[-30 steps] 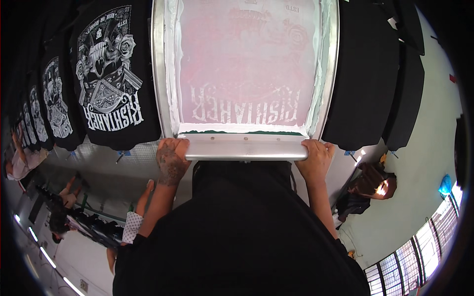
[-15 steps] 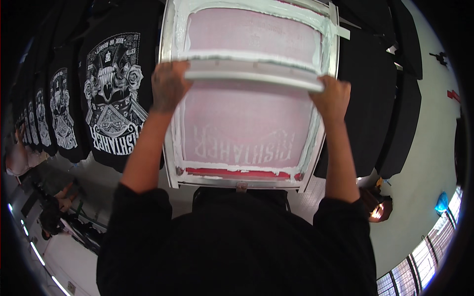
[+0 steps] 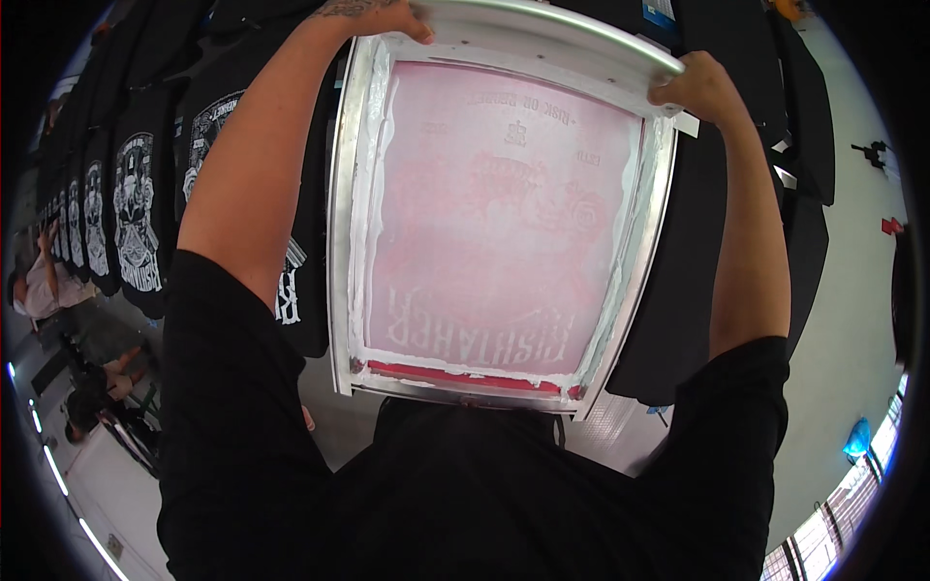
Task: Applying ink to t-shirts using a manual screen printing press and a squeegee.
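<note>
A screen-printing frame (image 3: 341, 252) of silvery metal lies before me, its long sides running away from my body. Inside it the pale pink mesh (image 3: 494, 242) carries a faint stencil of lettering and artwork, with white ink smeared round the edges. A wide metal squeegee (image 3: 557, 37) spans the far end of the frame. My left hand (image 3: 383, 17), partly cut off by the top edge, is closed round its left end, thumb on the near face. At its right end my right hand (image 3: 704, 89) grips in the same way. The blade's lower edge meets white ink.
Black shirts with white prints (image 3: 139, 213) line up on the left; plain black fabric (image 3: 659, 290) lies to the right. People (image 3: 44, 281) are at the far left. A blue bag (image 3: 858, 440) is at the right, near barred windows. A white tape tab (image 3: 687, 124) sticks out from the frame.
Both hands have moved away from my body with the squeegee, from mid-mesh to the frame's far end. More of the stencil now shows. The view has shifted slightly.
</note>
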`<state>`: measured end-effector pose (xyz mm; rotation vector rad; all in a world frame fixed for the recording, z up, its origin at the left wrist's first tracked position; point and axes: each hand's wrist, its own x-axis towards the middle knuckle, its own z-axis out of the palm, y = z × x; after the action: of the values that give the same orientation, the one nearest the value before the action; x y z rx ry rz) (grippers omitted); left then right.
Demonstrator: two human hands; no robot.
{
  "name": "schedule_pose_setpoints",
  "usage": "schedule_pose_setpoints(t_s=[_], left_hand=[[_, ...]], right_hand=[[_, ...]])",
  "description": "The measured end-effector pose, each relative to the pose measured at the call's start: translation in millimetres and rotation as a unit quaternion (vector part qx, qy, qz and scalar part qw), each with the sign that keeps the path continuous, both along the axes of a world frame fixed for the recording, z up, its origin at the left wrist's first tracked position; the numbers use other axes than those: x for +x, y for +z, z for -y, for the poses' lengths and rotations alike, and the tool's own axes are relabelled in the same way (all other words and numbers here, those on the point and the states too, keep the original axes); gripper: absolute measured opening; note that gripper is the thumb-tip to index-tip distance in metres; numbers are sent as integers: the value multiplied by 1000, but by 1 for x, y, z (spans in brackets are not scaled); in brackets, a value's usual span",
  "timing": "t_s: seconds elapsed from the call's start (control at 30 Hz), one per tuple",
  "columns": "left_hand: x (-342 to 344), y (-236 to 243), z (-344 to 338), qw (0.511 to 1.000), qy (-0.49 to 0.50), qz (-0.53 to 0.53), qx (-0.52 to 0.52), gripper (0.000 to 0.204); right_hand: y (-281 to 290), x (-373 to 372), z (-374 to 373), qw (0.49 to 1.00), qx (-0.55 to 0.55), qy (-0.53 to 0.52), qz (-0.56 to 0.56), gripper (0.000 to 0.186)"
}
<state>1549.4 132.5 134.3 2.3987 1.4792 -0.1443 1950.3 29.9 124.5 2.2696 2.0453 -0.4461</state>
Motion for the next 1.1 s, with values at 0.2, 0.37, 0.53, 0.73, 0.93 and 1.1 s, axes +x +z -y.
schedule_pose_setpoints(t_s=[0.2,0.37,0.53,0.73,0.93,1.1], left_hand=[[-24,-12,1,982,-52,140,112,74],[-24,-41,99,906,-33,302,293,43],[-64,-55,372,842,-26,319,-434,7],[-80,-102,573,783,74,159,-597,45],[-72,-119,596,789,108,276,-538,41],[-72,-125,602,837,83,325,-432,39]], right_hand=[[-14,4,-24,999,20,22,-39,60],[-18,7,-21,998,23,45,-27,57],[-38,-49,-30,978,99,183,-22,52],[-6,-81,-33,980,-28,197,-26,52],[-28,-85,42,968,49,243,-47,45],[-19,-134,175,971,-23,212,-111,32]])
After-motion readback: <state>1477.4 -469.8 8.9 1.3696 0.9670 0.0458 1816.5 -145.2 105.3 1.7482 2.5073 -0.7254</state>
